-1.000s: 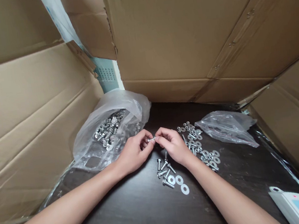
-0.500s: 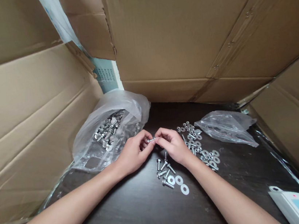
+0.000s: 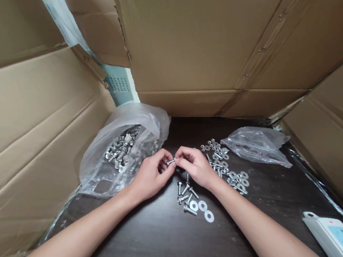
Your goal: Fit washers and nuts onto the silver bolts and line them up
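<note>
Between the fingertips of both hands is a small silver bolt (image 3: pixel 171 162), lying nearly level. My left hand (image 3: pixel 154 170) pinches it from the left, and my right hand (image 3: pixel 195 165) closes on its right end, where the fingers partly hide it. Just below the hands several loose bolts (image 3: pixel 186 190) lie on the dark table (image 3: pixel 149 245). Flat washers (image 3: pixel 208 216) sit at the near end of that group. To the right of my right hand spreads a pile of bolts, nuts and washers (image 3: pixel 223 164), partly covered by the hand.
A clear plastic bag (image 3: pixel 147 110) full of bolts lies open at the left, behind my left hand. Another clear bag (image 3: pixel 255 142) rests at the back right. A white power strip (image 3: pixel 324 230) is at the lower right. Cardboard walls (image 3: pixel 194 37) enclose the table.
The view has shifted slightly, so everything sits a little further left. Both hands stay together on the bolt, with only a slight change at the fingers.
</note>
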`<action>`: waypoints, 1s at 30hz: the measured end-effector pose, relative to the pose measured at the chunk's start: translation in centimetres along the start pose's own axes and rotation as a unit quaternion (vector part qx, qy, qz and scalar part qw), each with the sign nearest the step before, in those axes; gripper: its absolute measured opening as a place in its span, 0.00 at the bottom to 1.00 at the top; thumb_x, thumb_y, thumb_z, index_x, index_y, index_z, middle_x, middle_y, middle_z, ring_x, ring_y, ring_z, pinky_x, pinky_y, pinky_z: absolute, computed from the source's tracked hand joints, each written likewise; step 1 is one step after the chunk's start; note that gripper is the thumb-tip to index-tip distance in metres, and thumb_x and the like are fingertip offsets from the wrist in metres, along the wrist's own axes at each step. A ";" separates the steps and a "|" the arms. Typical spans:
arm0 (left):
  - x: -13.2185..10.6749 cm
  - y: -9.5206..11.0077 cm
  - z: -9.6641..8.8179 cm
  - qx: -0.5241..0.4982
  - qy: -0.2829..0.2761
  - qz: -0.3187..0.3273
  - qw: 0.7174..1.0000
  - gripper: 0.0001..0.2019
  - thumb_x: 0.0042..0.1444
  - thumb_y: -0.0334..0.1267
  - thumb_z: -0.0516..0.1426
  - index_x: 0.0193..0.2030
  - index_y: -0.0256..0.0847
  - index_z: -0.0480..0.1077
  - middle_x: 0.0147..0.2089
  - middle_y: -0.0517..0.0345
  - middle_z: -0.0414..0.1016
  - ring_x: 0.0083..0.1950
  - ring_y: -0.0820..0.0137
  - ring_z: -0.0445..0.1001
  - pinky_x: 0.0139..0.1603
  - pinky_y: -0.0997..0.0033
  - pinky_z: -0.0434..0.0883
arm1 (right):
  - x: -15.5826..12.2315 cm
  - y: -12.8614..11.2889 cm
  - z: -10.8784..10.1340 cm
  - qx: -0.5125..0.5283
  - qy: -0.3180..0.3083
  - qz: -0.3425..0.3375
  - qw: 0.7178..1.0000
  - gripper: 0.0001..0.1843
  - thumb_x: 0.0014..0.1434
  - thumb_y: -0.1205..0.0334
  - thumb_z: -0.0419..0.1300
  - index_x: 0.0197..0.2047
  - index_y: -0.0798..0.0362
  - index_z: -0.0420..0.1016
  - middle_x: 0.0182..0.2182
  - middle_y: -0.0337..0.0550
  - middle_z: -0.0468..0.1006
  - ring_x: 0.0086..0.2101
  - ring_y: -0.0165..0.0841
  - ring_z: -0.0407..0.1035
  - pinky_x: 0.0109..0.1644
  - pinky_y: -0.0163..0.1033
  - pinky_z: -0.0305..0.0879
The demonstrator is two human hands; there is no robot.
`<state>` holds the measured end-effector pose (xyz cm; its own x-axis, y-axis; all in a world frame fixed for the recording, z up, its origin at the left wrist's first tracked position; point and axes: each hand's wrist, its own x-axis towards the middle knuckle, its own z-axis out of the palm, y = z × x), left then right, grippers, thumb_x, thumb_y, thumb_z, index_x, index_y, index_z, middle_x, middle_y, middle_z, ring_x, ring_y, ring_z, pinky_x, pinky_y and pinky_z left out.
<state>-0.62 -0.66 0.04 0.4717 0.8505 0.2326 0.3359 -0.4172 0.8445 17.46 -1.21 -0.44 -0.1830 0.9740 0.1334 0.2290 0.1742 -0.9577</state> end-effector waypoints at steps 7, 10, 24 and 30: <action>0.0 0.2 0.0 -0.004 -0.006 -0.006 1.000 0.06 0.65 0.39 0.57 0.40 0.40 0.69 0.33 0.60 0.74 0.31 0.72 0.71 0.34 0.72 0.70 | -0.1 0.1 0.0 -0.006 -0.001 0.001 1.000 0.04 0.53 0.61 0.59 0.28 0.51 0.70 0.22 0.34 0.67 0.26 0.30 0.60 0.32 0.36 0.57; 0.1 0.2 0.0 -0.005 -0.006 -0.004 1.000 0.04 0.63 0.38 0.57 0.40 0.40 0.69 0.33 0.60 0.74 0.31 0.72 0.71 0.34 0.72 0.70 | -0.1 0.1 0.0 -0.009 -0.003 -0.001 1.000 0.04 0.52 0.61 0.59 0.29 0.51 0.70 0.22 0.34 0.67 0.26 0.31 0.61 0.32 0.37 0.57; 0.0 0.3 -0.1 -0.007 -0.007 -0.010 1.000 0.03 0.61 0.36 0.59 0.39 0.40 0.69 0.33 0.62 0.73 0.31 0.73 0.70 0.34 0.73 0.68 | -0.1 0.1 0.0 -0.012 -0.008 -0.012 1.000 0.02 0.52 0.63 0.58 0.29 0.51 0.70 0.22 0.34 0.67 0.26 0.30 0.60 0.32 0.37 0.56; 0.0 0.3 -0.1 -0.006 -0.005 -0.010 1.000 0.02 0.60 0.34 0.58 0.38 0.40 0.69 0.32 0.63 0.73 0.30 0.73 0.69 0.33 0.74 0.67 | -0.2 -0.1 0.1 -0.013 -0.013 -0.014 1.000 0.04 0.54 0.62 0.57 0.29 0.51 0.70 0.23 0.35 0.68 0.26 0.31 0.61 0.33 0.37 0.58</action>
<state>-0.59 -0.82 0.35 0.4730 0.8553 0.2117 0.3354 -0.3970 0.8543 17.41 -1.44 -0.41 -0.2148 0.9648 0.1520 0.2489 0.2046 -0.9467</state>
